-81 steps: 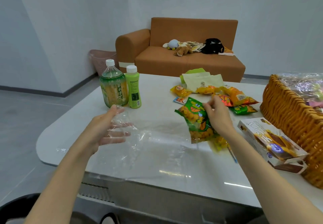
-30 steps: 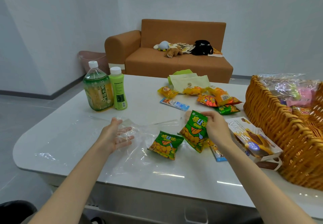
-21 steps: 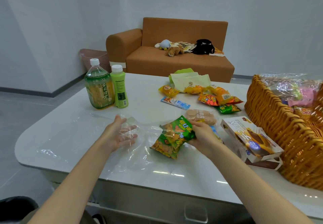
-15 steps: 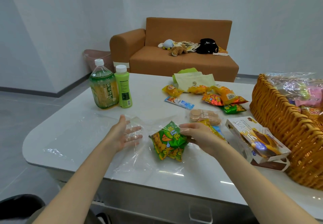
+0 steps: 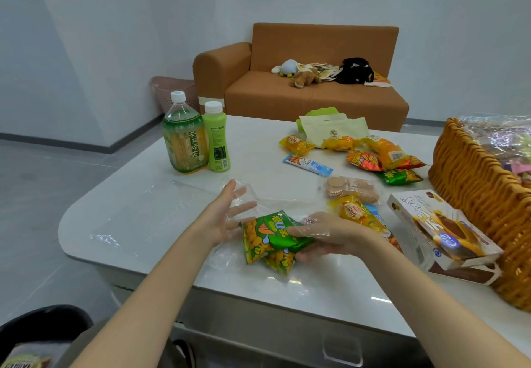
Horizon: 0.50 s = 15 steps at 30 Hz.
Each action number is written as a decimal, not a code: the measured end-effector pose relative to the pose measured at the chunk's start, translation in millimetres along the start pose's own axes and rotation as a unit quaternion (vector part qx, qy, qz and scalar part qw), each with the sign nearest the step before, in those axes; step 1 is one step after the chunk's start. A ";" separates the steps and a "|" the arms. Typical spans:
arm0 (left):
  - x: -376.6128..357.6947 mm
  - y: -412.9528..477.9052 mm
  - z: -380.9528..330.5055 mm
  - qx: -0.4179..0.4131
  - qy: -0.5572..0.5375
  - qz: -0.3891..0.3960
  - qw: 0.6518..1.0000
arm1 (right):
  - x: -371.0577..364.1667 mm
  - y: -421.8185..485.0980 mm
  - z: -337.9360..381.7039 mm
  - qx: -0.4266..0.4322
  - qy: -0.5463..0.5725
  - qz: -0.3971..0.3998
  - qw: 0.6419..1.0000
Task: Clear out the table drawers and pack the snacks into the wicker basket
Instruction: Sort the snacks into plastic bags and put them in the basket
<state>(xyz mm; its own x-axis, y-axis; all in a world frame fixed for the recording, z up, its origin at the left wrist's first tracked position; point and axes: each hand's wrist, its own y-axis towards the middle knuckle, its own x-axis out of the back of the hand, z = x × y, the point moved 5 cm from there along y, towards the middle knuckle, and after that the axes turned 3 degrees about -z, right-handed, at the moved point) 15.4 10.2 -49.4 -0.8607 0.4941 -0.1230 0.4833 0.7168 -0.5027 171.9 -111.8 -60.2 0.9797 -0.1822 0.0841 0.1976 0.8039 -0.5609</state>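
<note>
- Two bare hands work at the big white table [image 5: 161,212], so the step, I think, is to push green snacks into a clear bag.
- To do it well, the left hand [image 5: 222,218] should keep the mouth of the clear plastic bag [image 5: 201,203] wide, and the right hand [image 5: 324,237] should slide the packs deep inside before it lets go.
- Thin plastic like this is floppy and may fold shut, so slow moves are best.
- Now the left hand has its fingers spread, flat against the bag, and it pinches nothing.
- Beside it, the right hand is wrapped in the plastic and curls around the green snack packs [image 5: 270,241], thumb on top.
- Those packs sit near the front edge of the table, between the two hands.
- Far right, the wicker basket [image 5: 471,192] stands on the table, with shiny clear wrap and some pink things inside; I cannot tell what else is in there.
- Leaning just beside the basket is a cake box [image 5: 439,229], and it looks closed.
- At the back left stand a big tea bottle [image 5: 185,140] and a small green bottle [image 5: 217,137], side by side, both capped and full of drink.
- Many loose snacks [image 5: 370,155] lie on the table top, not yet in the basket.
- Under the table edge, one drawer handle [image 5: 340,353] shows, and the drawer looks shut.
</note>
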 end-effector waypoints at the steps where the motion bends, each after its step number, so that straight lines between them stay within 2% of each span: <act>1: 1.4 0.3 -1.4 -0.003 0.009 0.000 1.000 | -1.7 0.8 -0.8 -0.006 0.041 0.010 0.999; 5: 12.3 -2.2 -10.8 0.004 0.070 0.032 0.997 | -3.8 3.0 -2.1 -0.007 0.166 0.032 0.986; 9: 20.4 -9.4 -11.2 0.010 0.142 0.066 0.988 | -4.0 4.8 4.5 -0.005 0.295 0.001 0.956; 13: 12.9 -10.1 -1.4 0.017 0.054 0.070 0.996 | -18.5 2.7 9.0 0.029 0.214 0.082 0.973; 15: 8.6 -8.5 1.1 0.016 0.048 0.069 0.996 | -25.2 0.1 8.3 0.036 0.153 0.108 0.982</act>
<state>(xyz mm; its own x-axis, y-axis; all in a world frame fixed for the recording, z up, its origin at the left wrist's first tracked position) 3.7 7.7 -47.1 -0.7668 0.6323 -0.1103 0.5886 0.6243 -0.5136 147.5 -102.4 -55.6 0.9452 -0.1546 -0.2875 -0.0014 0.8788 -0.4772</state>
